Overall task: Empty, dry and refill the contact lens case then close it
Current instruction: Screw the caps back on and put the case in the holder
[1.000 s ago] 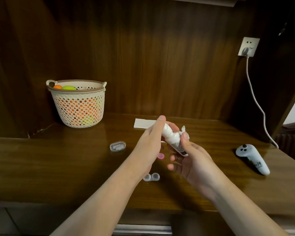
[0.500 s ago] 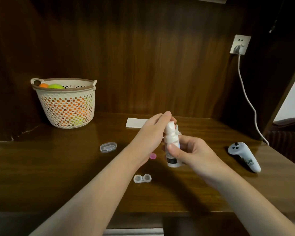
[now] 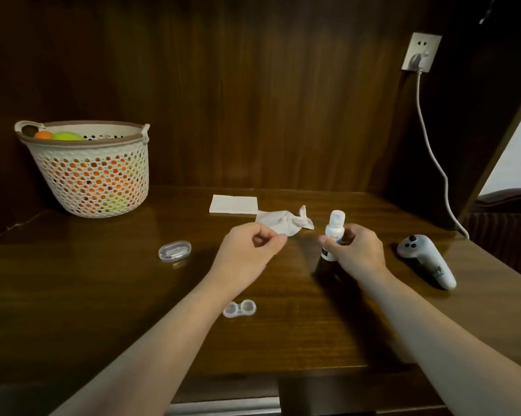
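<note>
It looks like a home: a dark wood tabletop (image 3: pixel 73 295), a basket (image 3: pixel 88 175) of balls, and a wall plug (image 3: pixel 421 52).

Glossy wood table (image 3: pixel 103 295), clear-plastic case (image 3: pixel 239 308)

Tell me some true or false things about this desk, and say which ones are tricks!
1. The right hand holds the small white bottle upright on the desk. True.
2. The contact lens case sits inside the basket. False: it lies on the desk, near the front, between the arms.
3. The crumpled tissue lies behind the left hand. True.
4. The basket is empty. False: orange and green balls show inside.
5. The lens case has its lids on. False: both wells look open.
</note>
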### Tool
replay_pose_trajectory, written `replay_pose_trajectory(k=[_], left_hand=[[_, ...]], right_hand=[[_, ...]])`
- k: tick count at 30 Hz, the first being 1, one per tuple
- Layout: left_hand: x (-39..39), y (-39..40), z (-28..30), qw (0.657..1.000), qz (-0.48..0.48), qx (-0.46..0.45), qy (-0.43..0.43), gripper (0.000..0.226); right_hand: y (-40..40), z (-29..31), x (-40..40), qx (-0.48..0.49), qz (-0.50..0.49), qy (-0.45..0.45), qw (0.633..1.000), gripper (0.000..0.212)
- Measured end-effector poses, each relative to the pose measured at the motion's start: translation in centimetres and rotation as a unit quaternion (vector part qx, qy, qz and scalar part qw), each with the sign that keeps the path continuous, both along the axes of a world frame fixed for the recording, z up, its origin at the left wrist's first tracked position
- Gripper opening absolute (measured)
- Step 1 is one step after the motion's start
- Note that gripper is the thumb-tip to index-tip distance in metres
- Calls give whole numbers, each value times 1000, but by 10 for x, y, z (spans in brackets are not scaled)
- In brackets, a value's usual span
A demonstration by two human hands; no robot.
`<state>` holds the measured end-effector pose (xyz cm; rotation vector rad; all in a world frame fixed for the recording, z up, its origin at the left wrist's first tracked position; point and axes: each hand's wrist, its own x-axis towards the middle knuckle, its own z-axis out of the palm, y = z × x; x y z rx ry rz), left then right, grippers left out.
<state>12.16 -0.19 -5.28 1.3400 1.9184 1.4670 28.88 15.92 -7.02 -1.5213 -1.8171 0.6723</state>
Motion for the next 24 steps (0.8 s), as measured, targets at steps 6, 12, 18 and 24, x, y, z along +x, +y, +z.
replay_pose_trajectory(k=[6, 12, 18, 24], left_hand=[[-15, -8, -12, 1000, 13, 13, 13, 3], [-33, -35, -20, 999, 28, 24, 12, 11], [-48, -61, -32, 1000, 7, -12, 24, 19], [-53, -79, -45, 998, -25, -33, 55, 15]], right_hand=[[4, -9, -9, -7, -10, 7, 1000, 94], [-38, 4, -13, 323, -4, 70, 944, 55], [-65, 1, -50, 87, 268, -93, 955, 53], [-67, -12, -70, 51, 278, -156, 947, 63]])
